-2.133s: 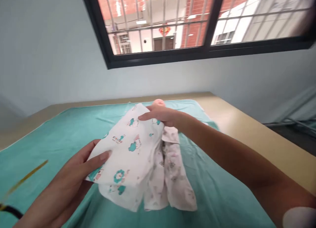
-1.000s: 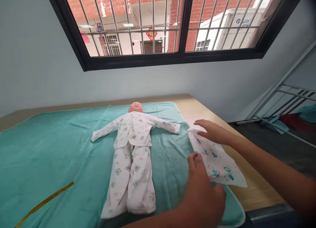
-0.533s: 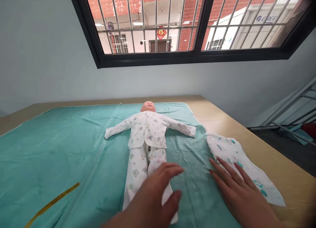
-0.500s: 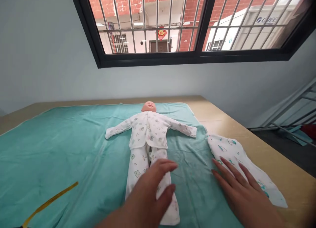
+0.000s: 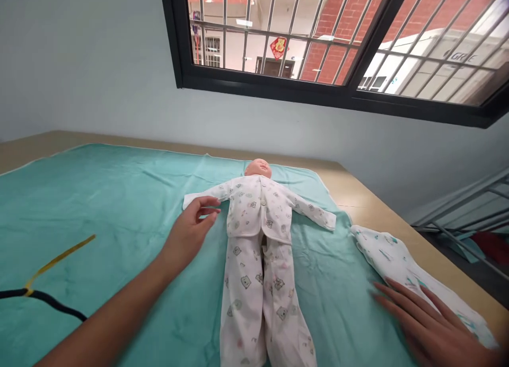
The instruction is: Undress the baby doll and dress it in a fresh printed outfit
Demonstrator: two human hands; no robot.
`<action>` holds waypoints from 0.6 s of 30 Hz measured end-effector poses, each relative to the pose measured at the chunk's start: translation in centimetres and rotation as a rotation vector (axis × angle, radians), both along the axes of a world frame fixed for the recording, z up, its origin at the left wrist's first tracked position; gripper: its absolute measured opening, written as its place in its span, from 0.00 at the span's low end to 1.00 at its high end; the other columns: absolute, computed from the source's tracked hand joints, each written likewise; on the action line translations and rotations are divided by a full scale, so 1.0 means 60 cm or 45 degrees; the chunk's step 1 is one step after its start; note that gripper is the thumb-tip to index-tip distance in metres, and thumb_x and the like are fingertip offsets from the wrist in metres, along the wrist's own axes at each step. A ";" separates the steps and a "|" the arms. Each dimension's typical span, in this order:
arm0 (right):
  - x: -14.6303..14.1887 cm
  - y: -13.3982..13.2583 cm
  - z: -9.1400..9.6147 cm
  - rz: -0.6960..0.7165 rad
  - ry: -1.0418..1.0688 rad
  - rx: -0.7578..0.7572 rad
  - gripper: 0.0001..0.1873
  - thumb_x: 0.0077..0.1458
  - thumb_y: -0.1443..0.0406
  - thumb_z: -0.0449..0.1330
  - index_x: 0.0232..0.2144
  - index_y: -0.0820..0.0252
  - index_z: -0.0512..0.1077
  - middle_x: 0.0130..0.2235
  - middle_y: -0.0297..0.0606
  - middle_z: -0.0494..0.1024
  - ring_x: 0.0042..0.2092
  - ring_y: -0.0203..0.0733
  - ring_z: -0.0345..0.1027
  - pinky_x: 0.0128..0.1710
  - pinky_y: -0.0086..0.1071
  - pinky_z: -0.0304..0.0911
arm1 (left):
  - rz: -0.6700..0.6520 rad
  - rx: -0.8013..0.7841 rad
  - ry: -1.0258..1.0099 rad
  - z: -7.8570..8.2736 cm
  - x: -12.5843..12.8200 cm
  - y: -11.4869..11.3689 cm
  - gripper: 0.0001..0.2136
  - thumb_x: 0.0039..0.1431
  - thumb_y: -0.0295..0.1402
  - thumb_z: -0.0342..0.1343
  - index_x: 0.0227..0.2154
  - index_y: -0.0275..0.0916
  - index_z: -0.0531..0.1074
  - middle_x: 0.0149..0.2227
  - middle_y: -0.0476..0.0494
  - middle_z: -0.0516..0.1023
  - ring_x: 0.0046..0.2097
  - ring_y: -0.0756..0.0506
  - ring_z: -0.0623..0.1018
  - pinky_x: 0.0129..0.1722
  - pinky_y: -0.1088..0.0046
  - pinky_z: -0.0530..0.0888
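A baby doll (image 5: 258,168) lies on its back, dressed in a white printed jacket (image 5: 248,210) with both sleeves spread and white printed trousers (image 5: 243,298). My left hand (image 5: 193,226) hovers by the sleeve at the left of the view, fingers curved and apart, holding nothing; whether it touches the sleeve I cannot tell. At the lower right, my right hand (image 5: 437,324) is slightly blurred, its fingers stretched out over the near side of a folded white printed cloth (image 5: 401,255). It grips nothing.
A turquoise sheet (image 5: 119,197) covers most of the wooden table (image 5: 358,192). A yellow strap (image 5: 59,258) and a black cable (image 5: 51,302) are at the left. Behind the table rises a wall with a barred window (image 5: 270,38). Metal rails (image 5: 469,202) stand at the right.
My left hand has moved left and away from me, from over the trousers to beside the sleeve. My right hand remains by the folded cloth. The camera view has tilted and shifted.
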State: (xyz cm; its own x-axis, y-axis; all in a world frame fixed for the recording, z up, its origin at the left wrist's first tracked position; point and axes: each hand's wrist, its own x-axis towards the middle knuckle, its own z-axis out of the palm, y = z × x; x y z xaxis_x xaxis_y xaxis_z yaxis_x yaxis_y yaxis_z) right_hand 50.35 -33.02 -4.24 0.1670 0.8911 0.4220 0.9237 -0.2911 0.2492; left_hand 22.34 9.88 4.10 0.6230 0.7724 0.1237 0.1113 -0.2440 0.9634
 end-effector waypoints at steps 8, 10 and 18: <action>-0.049 0.252 0.090 0.126 0.632 0.225 0.17 0.64 0.60 0.52 0.54 0.44 0.70 0.56 0.35 0.74 0.56 0.46 0.70 0.49 0.38 0.70 | 0.653 0.038 -0.138 0.104 -0.126 0.074 0.16 0.50 0.36 0.62 0.43 0.38 0.72 0.49 0.44 0.76 0.51 0.39 0.77 0.54 0.53 0.72; -0.058 0.333 0.111 0.174 0.877 0.458 0.13 0.63 0.60 0.54 0.48 0.49 0.72 0.51 0.38 0.77 0.53 0.46 0.71 0.50 0.39 0.68 | 0.856 0.160 -0.407 0.125 -0.131 0.068 0.13 0.52 0.32 0.58 0.41 0.35 0.69 0.52 0.43 0.75 0.52 0.41 0.76 0.53 0.56 0.72; -0.097 0.510 0.109 0.222 1.188 0.772 0.08 0.61 0.63 0.52 0.37 0.56 0.71 0.40 0.39 0.76 0.41 0.43 0.69 0.42 0.35 0.64 | 0.544 0.696 -0.521 0.059 0.102 -0.002 0.11 0.62 0.29 0.49 0.47 0.38 0.64 0.48 0.39 0.71 0.49 0.46 0.74 0.47 0.65 0.74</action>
State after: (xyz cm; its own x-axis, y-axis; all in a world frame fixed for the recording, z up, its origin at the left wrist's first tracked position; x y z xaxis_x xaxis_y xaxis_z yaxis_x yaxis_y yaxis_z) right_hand 44.52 -2.42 2.29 0.5370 0.6234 0.5684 0.7149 0.0214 -0.6989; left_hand 28.45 9.74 7.65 0.1109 0.6977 0.7077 -0.0346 -0.7090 0.7044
